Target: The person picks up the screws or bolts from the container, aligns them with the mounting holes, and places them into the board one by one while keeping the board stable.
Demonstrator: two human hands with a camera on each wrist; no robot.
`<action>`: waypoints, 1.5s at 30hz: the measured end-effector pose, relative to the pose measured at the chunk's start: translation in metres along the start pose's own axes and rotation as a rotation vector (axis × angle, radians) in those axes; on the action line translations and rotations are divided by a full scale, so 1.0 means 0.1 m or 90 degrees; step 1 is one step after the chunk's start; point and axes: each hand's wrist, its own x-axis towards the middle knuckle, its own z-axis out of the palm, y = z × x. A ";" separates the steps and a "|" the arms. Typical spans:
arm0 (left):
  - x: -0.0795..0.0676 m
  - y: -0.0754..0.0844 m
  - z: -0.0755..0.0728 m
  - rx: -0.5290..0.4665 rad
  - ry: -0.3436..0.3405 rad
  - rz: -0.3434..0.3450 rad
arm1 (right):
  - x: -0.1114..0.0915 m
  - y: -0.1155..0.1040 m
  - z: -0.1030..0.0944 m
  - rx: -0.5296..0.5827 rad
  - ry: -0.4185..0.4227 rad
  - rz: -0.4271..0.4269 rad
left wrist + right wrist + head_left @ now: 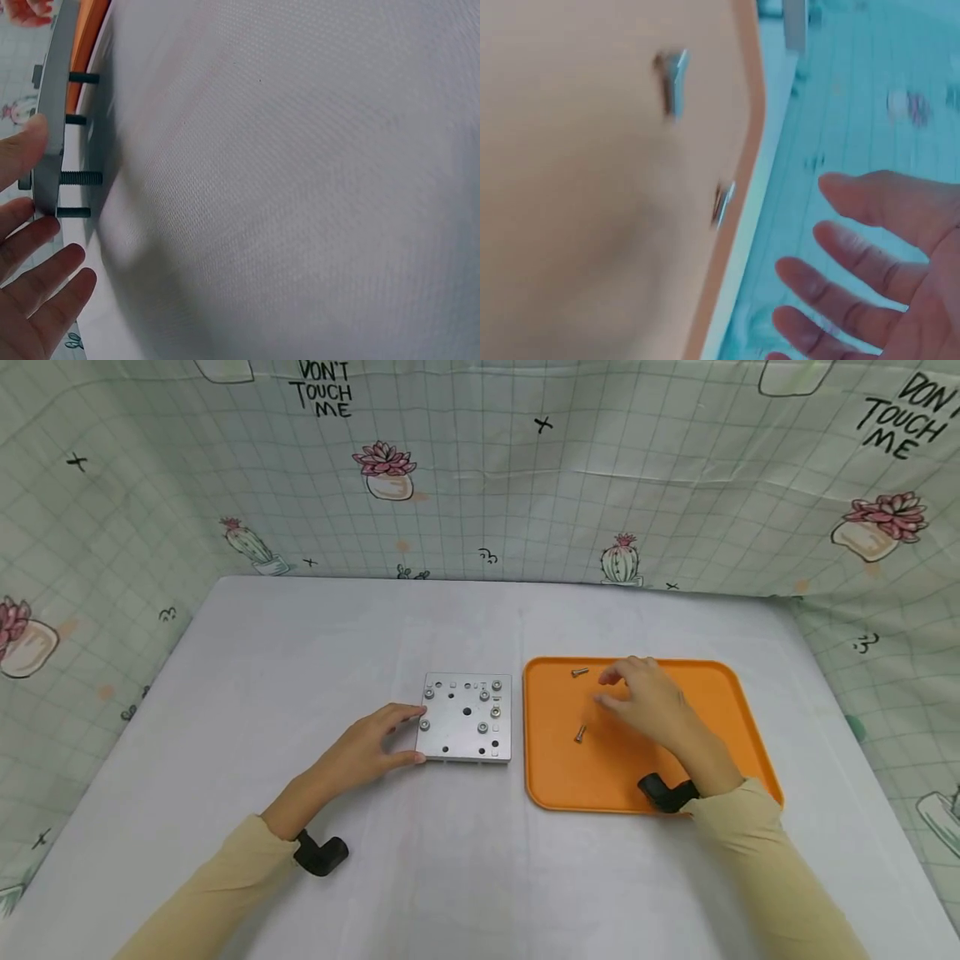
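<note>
A silver metal plate (467, 714) with holes and several socket-head bolts (482, 727) in it is left of the orange tray. Threaded bolt shafts (81, 178) stick out below its underside in the left wrist view. My left hand (372, 745) touches the plate's left side, thumb at the near corner and index finger farther up the edge, the other fingers spread. Over the tray (600, 789), my right hand (651, 703) has its fingers parted, with nothing between them. Two loose bolts lie there: a far bolt (580, 672) and a nearer bolt (580, 734).
A white cloth (337, 635) covers the table. Behind it and at both sides hangs a green checked curtain (480, 468) with cactus prints. A black wrist camera (321, 855) juts from the left wrist, and another black camera (666, 793) from the right, over the tray.
</note>
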 end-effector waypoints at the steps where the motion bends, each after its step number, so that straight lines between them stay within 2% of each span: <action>1: 0.00 0.00 0.00 0.001 0.002 0.000 | -0.02 0.06 -0.03 0.002 0.004 0.015; 5: -0.02 0.00 0.00 0.002 0.003 0.002 | -0.12 0.30 -0.14 0.028 0.015 0.074; 10: -0.01 0.00 0.00 0.005 0.002 0.008 | -0.19 0.54 -0.24 0.072 0.025 0.121; 18: 0.00 0.02 -0.01 0.014 0.005 0.010 | -0.23 0.76 -0.26 0.078 0.005 0.198; 21: -0.01 0.02 -0.01 0.016 0.005 0.009 | -0.23 0.83 -0.25 0.079 -0.007 0.212; 28: -0.02 0.01 -0.01 0.017 0.003 0.016 | -0.24 0.93 -0.20 0.078 -0.038 0.233; 35: -0.02 0.02 -0.01 0.009 0.003 0.011 | -0.23 0.95 -0.19 0.071 -0.052 0.253; 45: -0.02 0.00 -0.01 0.015 0.007 0.009 | -0.19 0.95 -0.16 0.060 -0.037 0.270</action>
